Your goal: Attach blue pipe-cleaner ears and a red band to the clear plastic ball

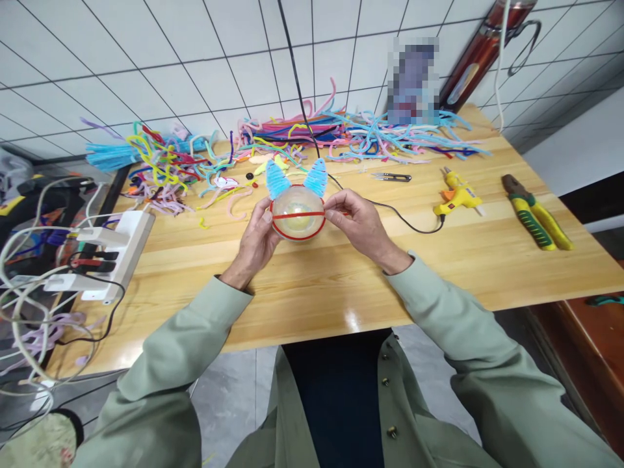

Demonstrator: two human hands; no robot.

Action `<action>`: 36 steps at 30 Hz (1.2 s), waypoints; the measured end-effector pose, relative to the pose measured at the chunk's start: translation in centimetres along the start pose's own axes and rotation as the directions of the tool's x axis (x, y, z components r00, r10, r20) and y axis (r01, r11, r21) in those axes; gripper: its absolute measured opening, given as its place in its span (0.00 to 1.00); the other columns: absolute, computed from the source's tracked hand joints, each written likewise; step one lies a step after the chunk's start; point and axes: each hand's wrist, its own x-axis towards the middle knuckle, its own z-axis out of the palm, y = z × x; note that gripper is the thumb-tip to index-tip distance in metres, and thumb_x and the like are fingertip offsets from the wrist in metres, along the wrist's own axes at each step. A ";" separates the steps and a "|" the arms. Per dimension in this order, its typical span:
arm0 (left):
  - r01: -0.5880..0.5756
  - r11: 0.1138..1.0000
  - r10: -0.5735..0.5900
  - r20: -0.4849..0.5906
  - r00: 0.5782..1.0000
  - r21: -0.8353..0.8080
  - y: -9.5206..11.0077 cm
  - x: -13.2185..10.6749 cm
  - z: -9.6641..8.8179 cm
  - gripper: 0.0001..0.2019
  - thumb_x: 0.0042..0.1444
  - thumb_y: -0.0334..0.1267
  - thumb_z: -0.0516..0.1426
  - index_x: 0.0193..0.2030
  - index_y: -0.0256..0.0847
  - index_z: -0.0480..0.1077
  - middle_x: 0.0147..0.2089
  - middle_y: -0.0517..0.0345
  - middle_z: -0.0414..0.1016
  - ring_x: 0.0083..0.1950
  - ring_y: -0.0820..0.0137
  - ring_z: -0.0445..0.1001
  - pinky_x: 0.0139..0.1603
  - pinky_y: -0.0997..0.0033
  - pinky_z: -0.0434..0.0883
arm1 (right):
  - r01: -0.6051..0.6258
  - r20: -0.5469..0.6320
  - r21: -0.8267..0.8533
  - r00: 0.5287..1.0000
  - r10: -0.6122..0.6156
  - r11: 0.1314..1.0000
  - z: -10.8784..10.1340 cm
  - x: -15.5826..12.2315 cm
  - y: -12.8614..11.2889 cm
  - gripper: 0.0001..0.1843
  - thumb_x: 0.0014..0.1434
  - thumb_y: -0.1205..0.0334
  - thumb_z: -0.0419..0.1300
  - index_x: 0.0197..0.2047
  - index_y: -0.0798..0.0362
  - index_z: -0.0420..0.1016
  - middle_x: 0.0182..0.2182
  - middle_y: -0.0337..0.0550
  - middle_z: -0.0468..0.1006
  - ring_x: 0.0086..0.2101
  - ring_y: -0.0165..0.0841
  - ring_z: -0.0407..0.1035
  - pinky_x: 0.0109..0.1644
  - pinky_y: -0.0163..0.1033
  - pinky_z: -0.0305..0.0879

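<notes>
Steadiness is judged to matter most: the ball (297, 220) is best cupped firmly by the left hand (256, 244) while the red pipe cleaner (298, 214) is pressed flat along its middle by the right hand (358, 224). Both grips are closed on the ball, held between them just above the worktop (316, 286), blue ears (279, 180) upward. Farther off, a glue gun (457, 198), pliers (536, 218) and a heap of pipe cleaners (341, 136) are seen.

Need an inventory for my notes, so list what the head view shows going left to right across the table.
In order: power strip, left hand, clear ball, right hand, glue gun, pliers.
</notes>
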 end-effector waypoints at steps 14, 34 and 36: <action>0.014 0.998 -0.014 -0.007 1.000 0.054 0.3 -0.2 0.4 0.30 0.62 0.63 0.72 0.62 0.50 0.75 0.64 0.56 0.84 0.65 0.56 0.83 0.50 0.67 0.83 | -0.005 -0.029 0.025 1.000 0.006 1.000 0.2 -0.1 -0.2 0.23 0.65 0.35 0.74 0.43 0.47 0.81 0.42 0.42 0.87 0.42 0.36 0.81 0.54 0.47 0.81; 0.039 0.998 -0.038 -0.024 0.999 0.049 0.0 0.0 -0.1 0.29 0.60 0.62 0.74 0.61 0.51 0.75 0.65 0.54 0.83 0.59 0.59 0.85 0.47 0.69 0.84 | -0.063 -0.044 0.059 0.997 0.066 0.996 0.1 -0.1 -0.3 0.25 0.61 0.34 0.76 0.41 0.47 0.81 0.40 0.41 0.87 0.40 0.36 0.80 0.51 0.46 0.81; 0.032 0.998 -0.031 -0.018 0.999 0.052 -0.1 0.0 -0.1 0.29 0.60 0.62 0.73 0.61 0.51 0.75 0.65 0.53 0.83 0.61 0.58 0.85 0.47 0.68 0.84 | -0.068 -0.038 0.063 0.997 0.070 0.996 0.1 0.0 -0.3 0.26 0.61 0.32 0.76 0.41 0.47 0.81 0.40 0.42 0.87 0.40 0.37 0.80 0.51 0.46 0.81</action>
